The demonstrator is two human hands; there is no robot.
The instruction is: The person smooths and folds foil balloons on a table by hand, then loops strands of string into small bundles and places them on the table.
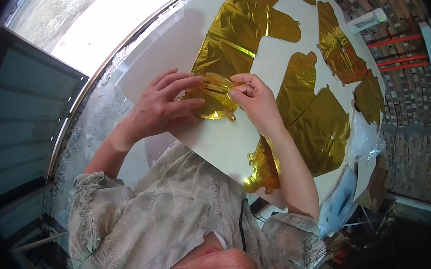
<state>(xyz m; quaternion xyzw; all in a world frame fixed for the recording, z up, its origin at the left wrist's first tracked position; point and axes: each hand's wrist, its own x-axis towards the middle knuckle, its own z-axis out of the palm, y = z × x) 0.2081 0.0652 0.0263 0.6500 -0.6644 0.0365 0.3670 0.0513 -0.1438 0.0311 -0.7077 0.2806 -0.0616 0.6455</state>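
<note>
A flat gold foil balloon (227,53) lies lengthwise on the white table, its rounded near end under my two hands. My left hand (164,102) rests at the left edge of that end, fingers spread and touching the foil. At the right edge, my right hand (257,99) pinches the foil between thumb and forefinger, its other fingers curled. A small tab sticks out from the near end. Right of my right hand lies another flat gold foil balloon (323,131), partly covered by my forearm.
More gold foil pieces (338,48) lie along the right side of the white table (174,44). Clear plastic film (366,140) sits at its right edge. Beyond are a brick wall (408,100) with a power strip (429,45), and on the left a dark door panel (35,118).
</note>
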